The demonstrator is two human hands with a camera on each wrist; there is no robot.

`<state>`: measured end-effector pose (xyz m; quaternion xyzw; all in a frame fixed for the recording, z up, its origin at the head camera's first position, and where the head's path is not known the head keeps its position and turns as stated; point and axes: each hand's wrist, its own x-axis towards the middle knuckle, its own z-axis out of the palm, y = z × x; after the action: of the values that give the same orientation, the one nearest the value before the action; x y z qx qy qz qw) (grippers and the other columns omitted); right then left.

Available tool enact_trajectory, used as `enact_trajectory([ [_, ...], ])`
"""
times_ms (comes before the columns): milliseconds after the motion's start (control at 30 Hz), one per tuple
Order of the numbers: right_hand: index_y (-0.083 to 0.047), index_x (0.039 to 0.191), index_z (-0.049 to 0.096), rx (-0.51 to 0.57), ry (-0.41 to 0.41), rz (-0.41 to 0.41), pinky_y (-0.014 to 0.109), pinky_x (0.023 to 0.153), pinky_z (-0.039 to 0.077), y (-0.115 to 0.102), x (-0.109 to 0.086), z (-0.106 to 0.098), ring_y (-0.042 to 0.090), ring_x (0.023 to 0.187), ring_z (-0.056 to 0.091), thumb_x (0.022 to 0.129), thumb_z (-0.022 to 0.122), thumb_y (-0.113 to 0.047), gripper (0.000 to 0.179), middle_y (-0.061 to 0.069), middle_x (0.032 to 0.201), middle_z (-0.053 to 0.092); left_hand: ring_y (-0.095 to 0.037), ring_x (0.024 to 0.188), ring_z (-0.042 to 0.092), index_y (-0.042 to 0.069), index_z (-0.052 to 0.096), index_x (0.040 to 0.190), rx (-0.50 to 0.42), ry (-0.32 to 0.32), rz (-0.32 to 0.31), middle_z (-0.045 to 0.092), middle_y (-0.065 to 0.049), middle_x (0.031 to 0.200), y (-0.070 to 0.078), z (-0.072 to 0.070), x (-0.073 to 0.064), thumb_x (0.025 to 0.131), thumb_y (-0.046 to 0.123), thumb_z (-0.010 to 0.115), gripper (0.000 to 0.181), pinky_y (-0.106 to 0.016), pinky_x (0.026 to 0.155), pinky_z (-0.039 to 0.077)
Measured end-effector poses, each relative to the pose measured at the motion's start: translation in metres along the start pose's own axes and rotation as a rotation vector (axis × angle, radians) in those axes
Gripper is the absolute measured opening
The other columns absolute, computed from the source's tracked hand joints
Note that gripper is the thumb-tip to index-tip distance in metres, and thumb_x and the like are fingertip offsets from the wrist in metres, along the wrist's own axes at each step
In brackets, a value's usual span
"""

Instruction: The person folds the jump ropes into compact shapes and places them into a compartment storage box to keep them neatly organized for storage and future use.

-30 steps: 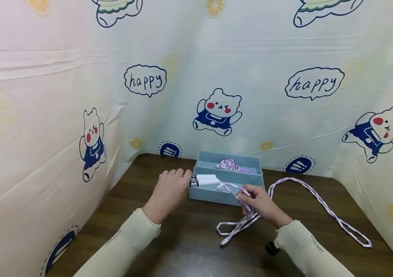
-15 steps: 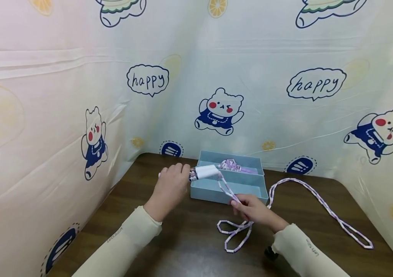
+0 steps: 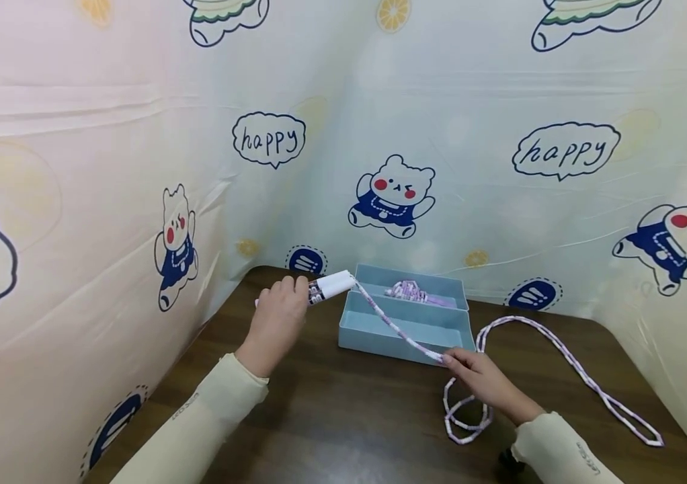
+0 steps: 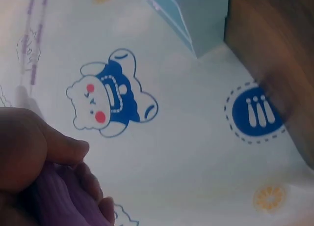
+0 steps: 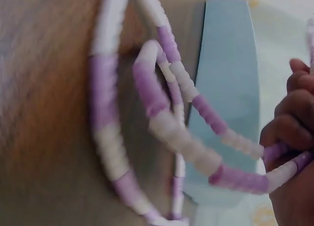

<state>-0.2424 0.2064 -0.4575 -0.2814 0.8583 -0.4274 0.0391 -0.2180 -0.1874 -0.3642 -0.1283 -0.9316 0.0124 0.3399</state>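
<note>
My left hand (image 3: 277,323) grips the handles of a beaded jump rope, their white ends (image 3: 328,286) poking out towards the right. Purple grips (image 4: 68,196) show under the curled fingers in the left wrist view. From the handles the purple-and-white beaded rope (image 3: 400,331) slants down, taut, to my right hand (image 3: 489,383), which holds it between thumb and fingers. Below that hand, loops of the rope (image 3: 467,440) hang or lie near the table; another long stretch (image 3: 561,353) lies out to the right. Strands (image 5: 103,88) dangle from the right hand (image 5: 294,118) in its wrist view.
A light blue box (image 3: 374,343) with two compartments stands at the back of the dark wooden table (image 3: 331,430). Its rear compartment holds a bundled purple-and-white jump rope (image 3: 409,291). A cartoon-printed sheet (image 3: 470,168) surrounds the table's back and sides.
The left hand has lifted the handles up and left, away from over the box. My right hand has drawn the rope right and slightly down, pulling the slack stretch straight.
</note>
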Motion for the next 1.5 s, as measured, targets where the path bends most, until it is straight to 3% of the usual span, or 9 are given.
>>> enact_trajectory([
  [100,-0.024,0.096,0.067,-0.121,0.015,-0.044,0.028,0.063,0.044,-0.005,0.002,-0.003,0.009,0.071,0.052,0.101,0.053,-0.034,0.018,-0.006,0.078,0.059,-0.027,0.061,0.053,-0.002,0.056,0.099,0.023,-0.007,0.036,0.055,-0.015,0.078,0.007,0.005,0.003,0.079,0.007,0.078,0.031,-0.039,0.052,0.044],
  [233,-0.025,0.097,0.068,-0.252,-0.052,-0.169,0.027,0.064,0.046,-0.021,0.009,-0.004,0.005,0.072,0.053,0.098,0.058,-0.034,0.014,-0.015,0.082,0.061,-0.025,0.060,0.051,0.000,0.057,0.095,0.059,-0.027,0.091,0.054,-0.013,0.076,0.019,0.012,0.006,0.082,0.007,0.075,0.024,-0.036,0.052,0.042],
  [433,-0.026,0.091,0.062,-0.502,-0.143,-0.351,0.024,0.062,0.045,-0.068,0.018,-0.006,0.001,0.067,0.049,0.097,0.061,-0.031,0.008,-0.020,0.077,0.053,-0.021,0.060,0.046,-0.002,0.057,0.087,0.043,-0.052,0.150,0.049,-0.011,0.073,0.041,0.019,0.010,0.082,0.004,0.071,0.016,-0.033,0.053,0.044],
  [600,-0.020,0.093,0.064,-0.567,-0.172,-0.452,0.023,0.062,0.047,-0.105,0.027,-0.004,0.001,0.067,0.049,0.097,0.061,-0.027,0.008,-0.018,0.081,0.054,-0.020,0.059,0.048,-0.002,0.060,0.092,0.029,-0.058,0.169,0.054,-0.010,0.074,0.055,0.023,0.008,0.082,0.009,0.072,0.019,-0.032,0.051,0.044],
  [900,-0.020,0.100,0.064,-0.658,-0.256,-0.492,0.027,0.069,0.051,-0.147,0.044,0.001,0.003,0.071,0.055,0.099,0.057,-0.029,0.011,-0.014,0.087,0.060,-0.020,0.062,0.051,0.006,0.060,0.097,0.048,-0.106,0.218,0.059,-0.009,0.078,0.069,0.026,0.004,0.085,0.017,0.073,0.021,-0.035,0.053,0.040],
  [1100,-0.018,0.097,0.063,-0.707,-0.267,-0.524,0.024,0.064,0.049,-0.157,0.056,0.000,0.003,0.064,0.051,0.098,0.058,-0.029,0.012,-0.014,0.082,0.058,-0.017,0.059,0.047,0.007,0.058,0.097,0.035,-0.117,0.273,0.060,-0.007,0.079,0.074,0.026,0.002,0.083,0.019,0.078,0.027,-0.029,0.049,0.034],
  [1267,-0.017,0.099,0.064,-0.726,-0.256,-0.542,0.022,0.064,0.048,-0.159,0.066,0.000,0.002,0.062,0.050,0.098,0.058,-0.031,0.015,-0.014,0.079,0.057,-0.016,0.058,0.047,0.008,0.059,0.094,0.044,-0.135,0.306,0.057,-0.005,0.075,0.076,0.026,-0.001,0.083,0.023,0.078,0.027,-0.028,0.048,0.035],
  [1400,-0.015,0.100,0.065,-0.746,-0.217,-0.571,0.024,0.063,0.049,-0.157,0.072,-0.002,0.003,0.062,0.051,0.098,0.060,-0.029,0.015,-0.011,0.079,0.059,-0.016,0.056,0.050,0.007,0.059,0.094,0.032,-0.148,0.321,0.057,-0.005,0.074,0.077,0.023,-0.003,0.076,0.044,0.081,0.046,-0.028,0.046,0.039],
  [1500,-0.014,0.099,0.065,-0.749,-0.191,-0.560,0.024,0.062,0.049,-0.153,0.074,-0.003,0.003,0.060,0.050,0.098,0.059,-0.027,0.015,-0.011,0.078,0.059,-0.016,0.054,0.047,0.007,0.059,0.094,0.037,-0.205,0.318,0.055,-0.004,0.072,0.078,0.019,-0.003,0.065,0.068,0.072,0.069,-0.028,0.046,0.040],
])
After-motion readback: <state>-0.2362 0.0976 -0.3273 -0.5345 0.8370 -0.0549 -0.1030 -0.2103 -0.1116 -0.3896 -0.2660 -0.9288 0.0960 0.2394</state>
